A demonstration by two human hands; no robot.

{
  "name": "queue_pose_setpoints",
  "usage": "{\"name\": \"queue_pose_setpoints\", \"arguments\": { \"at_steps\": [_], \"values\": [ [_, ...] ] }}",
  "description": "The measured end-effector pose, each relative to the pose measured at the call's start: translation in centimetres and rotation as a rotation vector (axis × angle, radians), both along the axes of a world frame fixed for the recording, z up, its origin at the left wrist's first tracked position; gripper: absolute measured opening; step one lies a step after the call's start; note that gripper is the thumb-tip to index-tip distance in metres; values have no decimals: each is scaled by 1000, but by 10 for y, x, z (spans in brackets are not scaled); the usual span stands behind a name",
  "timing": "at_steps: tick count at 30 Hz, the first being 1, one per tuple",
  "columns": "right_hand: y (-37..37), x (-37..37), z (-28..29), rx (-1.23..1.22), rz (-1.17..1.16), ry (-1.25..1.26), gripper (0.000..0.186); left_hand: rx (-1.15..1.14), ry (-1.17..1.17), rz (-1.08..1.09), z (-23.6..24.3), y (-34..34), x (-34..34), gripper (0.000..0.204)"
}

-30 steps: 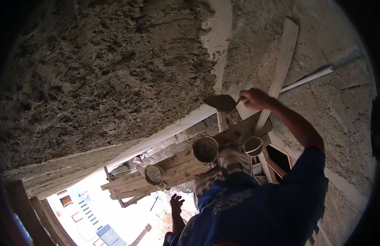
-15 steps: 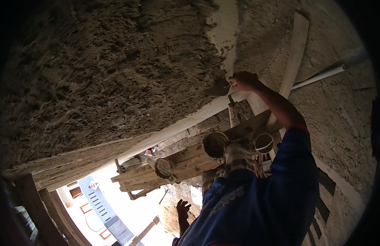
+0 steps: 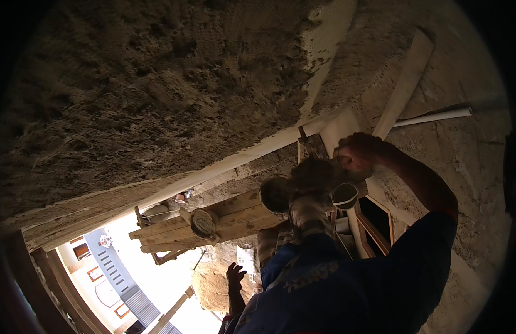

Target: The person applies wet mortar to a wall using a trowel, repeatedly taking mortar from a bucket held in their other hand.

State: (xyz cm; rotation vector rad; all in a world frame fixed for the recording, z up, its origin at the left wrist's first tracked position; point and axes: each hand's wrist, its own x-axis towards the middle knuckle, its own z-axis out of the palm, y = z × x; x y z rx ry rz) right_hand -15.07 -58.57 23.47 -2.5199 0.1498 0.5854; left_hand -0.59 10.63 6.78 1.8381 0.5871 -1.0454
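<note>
In the head view my right hand [image 3: 358,153] grips a trowel [image 3: 308,172], whose dark blade is smeared by motion over the mortar bucket [image 3: 272,196] by my legs. A smaller bucket [image 3: 344,196] with a pale handle sits just right of that. My left hand [image 3: 236,274] hangs low over the bright drop beside my body, its fingers apart and holding nothing. Above stretches a rough mortar-coated surface [image 3: 174,100] with a smoother pale strip [image 3: 319,53] along its right part.
I am on a scaffold of wooden planks [image 3: 163,231], with another mortar container [image 3: 202,224] farther left. A long board [image 3: 403,83] and a white pipe [image 3: 430,117] lean at the right. Timber posts [image 3: 38,278] stand at lower left, beside a bright drop to ground below.
My right hand and the trowel rose toward the coated surface, then came down toward the bucket by my legs. My left hand stays low with fingers apart.
</note>
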Motion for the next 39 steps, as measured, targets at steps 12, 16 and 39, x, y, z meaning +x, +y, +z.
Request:
{"name": "queue_pose_setpoints", "arguments": {
  "at_steps": [12, 16, 39],
  "values": [
    [-56, 86, 7, -120, -243, -232, 38, -174, -208, -20, -48, 62, -25, 52],
    [-56, 24, 16, -36, -346, -360, 36, -34, -296, -398, -80, 104, -35, 53],
    [199, 70, -317, 142, -84, 488, 60, -453, 281, 401, -227, -189, -72, 40]
  ]
}}
